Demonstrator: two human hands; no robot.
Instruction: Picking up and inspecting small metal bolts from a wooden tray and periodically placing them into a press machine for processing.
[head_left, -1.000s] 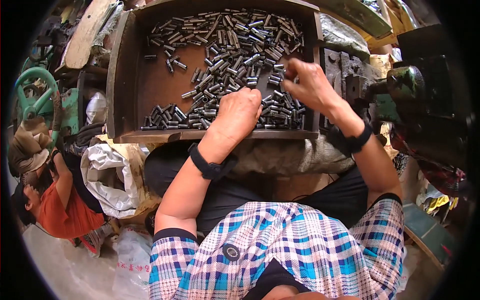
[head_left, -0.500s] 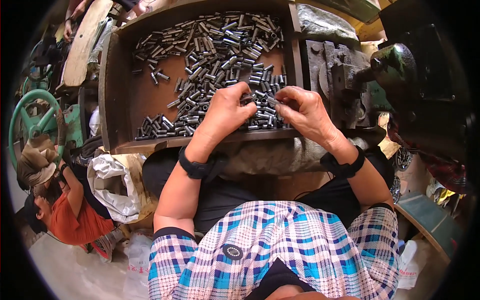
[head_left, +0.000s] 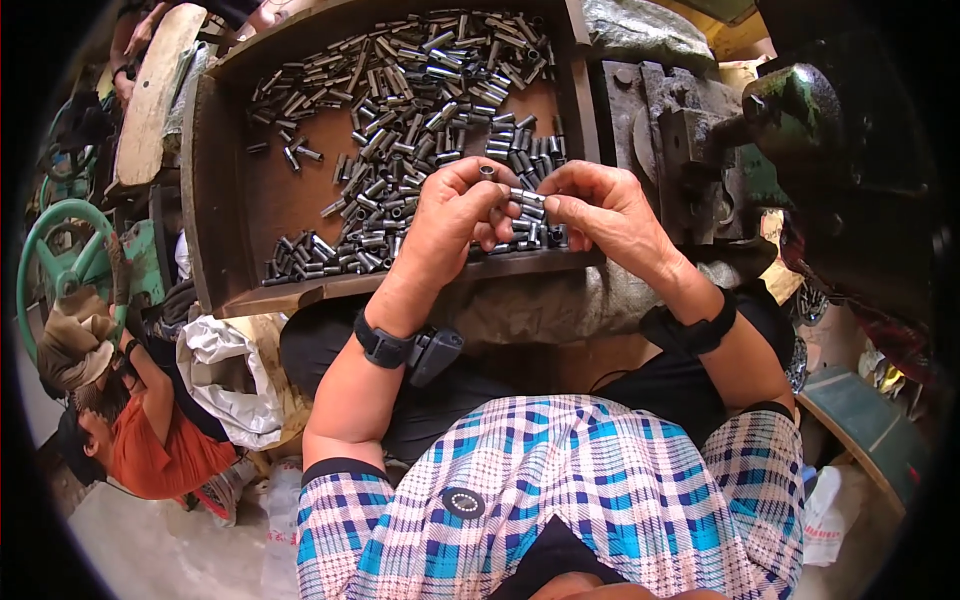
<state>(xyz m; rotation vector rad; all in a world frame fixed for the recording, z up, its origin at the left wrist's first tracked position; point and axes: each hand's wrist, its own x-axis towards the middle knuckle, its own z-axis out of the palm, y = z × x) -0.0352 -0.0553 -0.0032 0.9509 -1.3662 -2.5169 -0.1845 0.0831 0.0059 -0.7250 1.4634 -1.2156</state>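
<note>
Above the near edge of a wooden tray (head_left: 290,300), my left hand (head_left: 450,215) has its fingers curled in. A short metal tube (head_left: 487,172) stands with its round end up between its thumb and forefinger. My right hand (head_left: 615,215) is closed, thumb and forefinger pinching the end of another shiny metal tube (head_left: 528,197), which lies level and reaches over to the left fingertips. Loose metal tubes (head_left: 405,130) are heaped in the tray below and beyond both hands. The left palm is hidden, so I cannot tell whether more tubes sit in it.
A dark, greasy machine (head_left: 800,110) stands close by the tray's right side. At the left, a person in an orange top (head_left: 170,450) sits by a green handwheel (head_left: 75,265). A white sack (head_left: 230,380) lies near my left elbow. Another person's arm (head_left: 130,50) shows at the top left.
My left hand has turned, bringing an upright tube into sight. My right hand has come slightly closer, with a level tube now raised between the hands. The whole view has shifted a little.
</note>
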